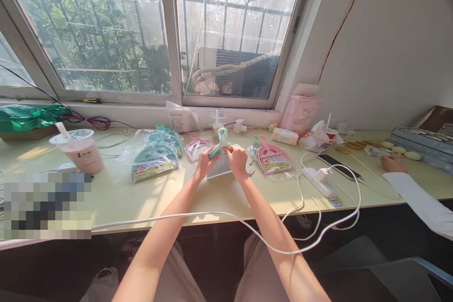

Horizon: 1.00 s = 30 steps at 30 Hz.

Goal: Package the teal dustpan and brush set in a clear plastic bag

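My left hand [204, 163] and my right hand [236, 161] both grip a small teal brush-and-dustpan set [220, 153] over the pale green table [141, 198]. The teal handle sticks up between my hands, and the grey bristles or pan hang below them. A pile of packaged teal sets [157, 153] lies to the left of my hands. A packaged pink set [272, 155] lies to the right, and another pink one [197, 146] sits just behind my left hand.
A sealed drink cup with straw [79, 149] stands at the left. A white cable [212, 214] crosses my arms. A power strip [320, 180] and phone [339, 165] lie at the right, beside another person's hand [393, 164] and white sleeve. A pink box [300, 112] stands by the window.
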### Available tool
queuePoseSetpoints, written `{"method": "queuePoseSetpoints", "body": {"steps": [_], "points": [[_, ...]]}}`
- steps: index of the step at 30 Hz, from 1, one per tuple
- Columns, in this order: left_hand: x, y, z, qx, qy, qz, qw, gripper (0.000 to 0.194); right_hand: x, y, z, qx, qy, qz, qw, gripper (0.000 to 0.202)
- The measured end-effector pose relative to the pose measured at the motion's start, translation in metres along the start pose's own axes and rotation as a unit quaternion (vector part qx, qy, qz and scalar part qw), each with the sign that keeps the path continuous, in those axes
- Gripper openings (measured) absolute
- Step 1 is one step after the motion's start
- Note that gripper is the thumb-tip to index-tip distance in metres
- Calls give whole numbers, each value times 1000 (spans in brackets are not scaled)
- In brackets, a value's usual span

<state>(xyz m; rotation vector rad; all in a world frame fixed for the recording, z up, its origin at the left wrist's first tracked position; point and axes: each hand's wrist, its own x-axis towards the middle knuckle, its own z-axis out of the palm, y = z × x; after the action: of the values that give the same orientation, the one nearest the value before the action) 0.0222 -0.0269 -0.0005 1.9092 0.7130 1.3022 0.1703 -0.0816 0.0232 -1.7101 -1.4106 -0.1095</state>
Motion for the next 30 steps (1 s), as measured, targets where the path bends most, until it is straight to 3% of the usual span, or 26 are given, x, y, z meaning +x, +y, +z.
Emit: {"method": "queuePoseSetpoints", "body": {"steps": [6,10,12,16,18,24,30], "points": [[-1,-1,1,-12,10,-8,1000,39,0,-7,-6,-86,-37,-51,994,28],[1,-2,-3,-29,10,-8,999,50,9,-6,-16,-29,56,-87,994,22],[1,-1,-3,-31,-3,-6,1000,49,20,-1,-20,32,61,-74,995,28],[-1,1,4,-30,-10,-21,999,39,40,13,-19,197,-80,5,977,31],[-3,3,8,-28,-2,-29,999,40,43,18,-16,246,-95,44,964,32],[-4,6,8,-27,2,-37,999,41,38,19,-8,236,-64,98,965,33],[1,-3,5,-40,0,-34,999,41,39,9,-20,196,-80,104,972,30]]}}
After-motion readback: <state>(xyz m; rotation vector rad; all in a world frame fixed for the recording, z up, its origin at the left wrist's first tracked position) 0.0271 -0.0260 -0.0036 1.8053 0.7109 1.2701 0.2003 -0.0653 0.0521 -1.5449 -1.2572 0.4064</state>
